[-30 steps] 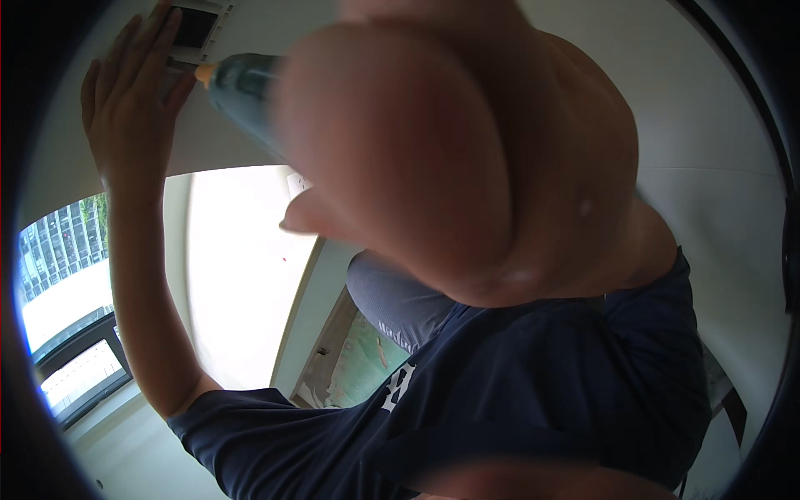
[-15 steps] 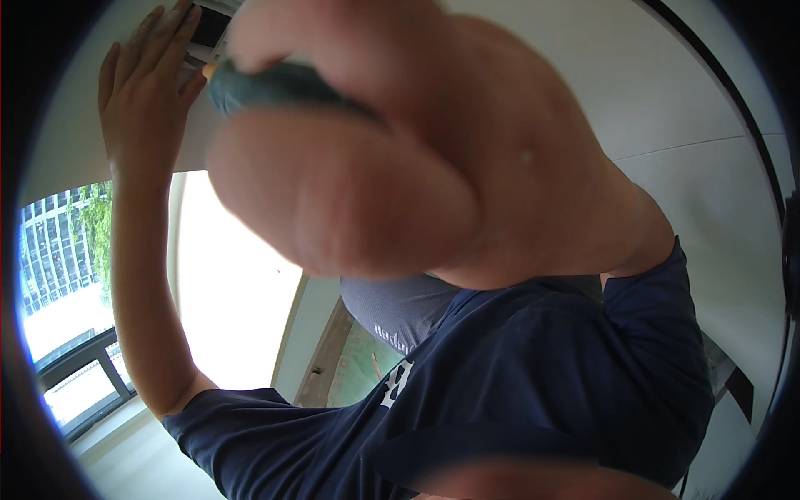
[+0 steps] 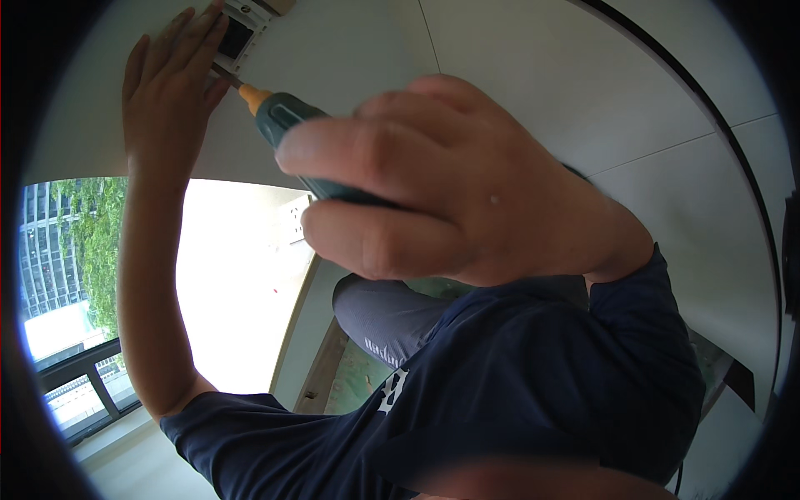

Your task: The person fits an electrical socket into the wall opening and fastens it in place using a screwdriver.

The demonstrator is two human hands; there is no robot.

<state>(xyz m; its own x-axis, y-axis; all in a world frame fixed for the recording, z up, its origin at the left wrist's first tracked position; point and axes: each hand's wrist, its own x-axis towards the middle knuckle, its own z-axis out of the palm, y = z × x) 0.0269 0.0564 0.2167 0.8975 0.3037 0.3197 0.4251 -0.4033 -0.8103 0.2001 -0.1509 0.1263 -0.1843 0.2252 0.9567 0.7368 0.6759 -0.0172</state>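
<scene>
My right hand [image 3: 467, 183] is closed around the dark green handle of a screwdriver [image 3: 287, 121] with an orange collar. Its thin metal shaft points up and left. The shaft's end reaches the lower edge of a white-framed fitting [image 3: 240, 40] with a dark middle, set in the wall; whether it sits on a screw I cannot make out. Beside that fitting, my left hand [image 3: 167, 104] lies with fingers stretched out, the fingertips over its left edge and the thumb near the screwdriver shaft.
Pale wall panels [image 3: 633, 100] with thin seams spread to the right, bounded by a dark curved edge. At left, a window [image 3: 79, 367] shows greenery and a building. A white wall outlet [image 3: 297, 218] sits on the bright wall. Below, a greenish floor [image 3: 354, 379] shows past my leg.
My right hand has drawn back from close to the camera, so the screwdriver's collar and shaft now show. The view has shifted, showing more of the fitting. My left hand stays beside it.
</scene>
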